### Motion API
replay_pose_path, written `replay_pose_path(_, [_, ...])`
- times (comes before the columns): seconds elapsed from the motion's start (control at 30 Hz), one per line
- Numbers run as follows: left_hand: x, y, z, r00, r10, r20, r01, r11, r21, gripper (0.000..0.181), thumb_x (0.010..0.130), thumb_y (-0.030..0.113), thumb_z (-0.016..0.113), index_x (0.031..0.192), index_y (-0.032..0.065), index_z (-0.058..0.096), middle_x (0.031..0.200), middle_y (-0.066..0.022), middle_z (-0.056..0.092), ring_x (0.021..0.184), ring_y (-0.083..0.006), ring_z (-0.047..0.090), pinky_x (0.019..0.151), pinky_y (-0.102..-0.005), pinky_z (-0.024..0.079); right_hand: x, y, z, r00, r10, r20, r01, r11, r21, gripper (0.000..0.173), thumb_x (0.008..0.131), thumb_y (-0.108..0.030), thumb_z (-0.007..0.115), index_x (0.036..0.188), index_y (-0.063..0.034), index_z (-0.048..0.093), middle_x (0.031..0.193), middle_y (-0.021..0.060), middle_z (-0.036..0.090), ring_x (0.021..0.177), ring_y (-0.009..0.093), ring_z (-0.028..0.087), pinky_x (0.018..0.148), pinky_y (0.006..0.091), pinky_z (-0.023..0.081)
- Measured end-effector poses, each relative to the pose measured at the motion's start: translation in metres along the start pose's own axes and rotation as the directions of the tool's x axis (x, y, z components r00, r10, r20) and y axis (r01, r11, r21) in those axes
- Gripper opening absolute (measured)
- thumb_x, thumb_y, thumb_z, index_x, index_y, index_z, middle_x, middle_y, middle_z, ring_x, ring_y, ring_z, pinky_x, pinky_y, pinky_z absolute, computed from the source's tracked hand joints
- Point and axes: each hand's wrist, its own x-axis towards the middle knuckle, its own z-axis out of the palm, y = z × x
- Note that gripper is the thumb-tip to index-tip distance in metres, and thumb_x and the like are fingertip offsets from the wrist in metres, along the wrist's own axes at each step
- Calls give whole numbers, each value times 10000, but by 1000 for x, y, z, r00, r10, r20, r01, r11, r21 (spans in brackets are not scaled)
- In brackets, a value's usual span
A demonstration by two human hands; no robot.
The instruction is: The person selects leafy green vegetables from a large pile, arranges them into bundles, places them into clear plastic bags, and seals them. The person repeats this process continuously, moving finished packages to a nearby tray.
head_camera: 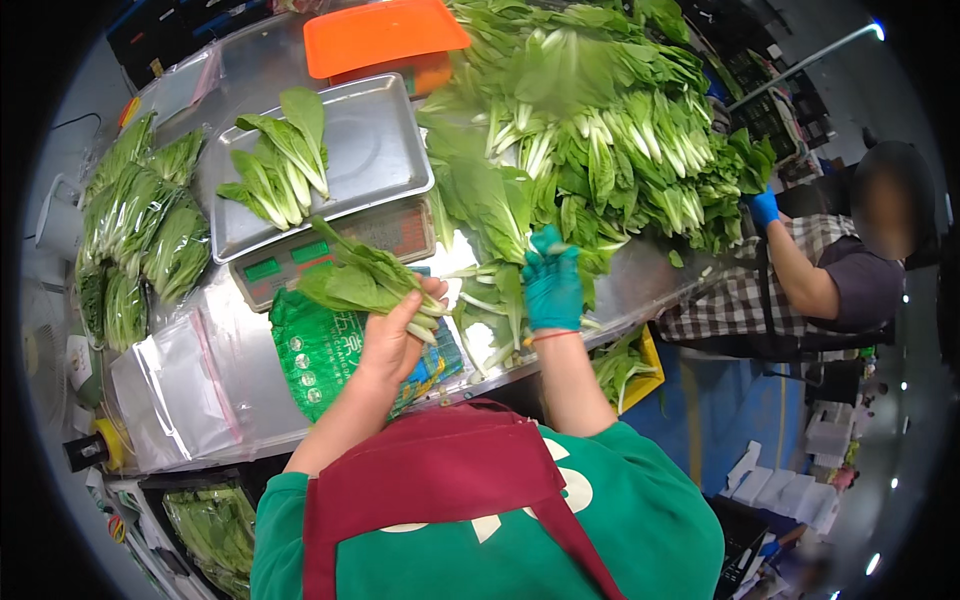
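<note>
My bare left hand (395, 334) grips the pale stems of a small bunch of leafy greens (352, 281), held in front of the weighing scale (334, 247). My right hand (553, 289), in a teal glove, is at the near edge of a big heap of the same greens (600, 135). Its fingers are bent among stems and leaves, and whether they hold one is hidden. On the scale's steel tray (375, 150) lies another small bunch of greens (281, 161). Loose leaves and stems (487, 307) lie on the metal table between my hands.
Filled clear bags of greens (139, 232) stand at the left, near a stack of flat plastic bags (180, 390). A green printed sack (319, 360) lies before me. An orange tray (386, 37) sits behind the scale. At right, a co-worker's blue-gloved hand (763, 206) touches the heap; a yellow crate (643, 367) stands below.
</note>
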Motion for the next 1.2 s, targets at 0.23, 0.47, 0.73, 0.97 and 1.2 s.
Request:
replay_pose_path(0.23, [0,-13,-1,999,22,33,-25,997,75,346,828,137,586,1132,53,442,863,-44,533,799,-179,551,718,-358,475,42,-22,-45,922,-78,379,386,146,-911,334,830,-182,572,1115,-13,534,889,52,625,756,175,593,637,282,473])
replay_pose_path(0.47, [0,-12,-14,997,-60,-50,61,998,20,258,807,172,617,1010,47,520,685,-22,503,679,-158,529,668,-362,447,28,-34,-16,980,122,155,-37,884,-467,159,830,-149,588,886,-6,546,885,134,638,758,176,615,625,243,489])
replay_pose_path(0.73, [9,-6,28,977,210,43,-214,935,282,297,784,90,634,1058,23,542,955,-76,595,884,-171,568,759,-283,455,-44,22,24,935,35,353,284,524,-803,264,724,-115,712,930,-11,583,791,58,591,731,137,575,649,250,468])
replay_pose_path(0.97, [10,1,10,991,124,-42,-116,981,154,208,787,-6,566,991,-12,526,948,-109,581,901,-209,567,820,-319,446,-50,32,28,929,310,200,-224,904,-364,229,838,-184,551,971,-3,598,868,87,621,754,149,586,659,265,471])
replay_pose_path(1.2, [6,0,-9,984,-176,6,174,963,-208,245,795,0,529,1035,-34,488,1017,-146,547,1065,-309,516,906,-460,431,-2,-6,-4,974,100,204,-43,964,-262,389,903,-342,418,969,1,589,838,100,629,717,146,589,643,256,479])
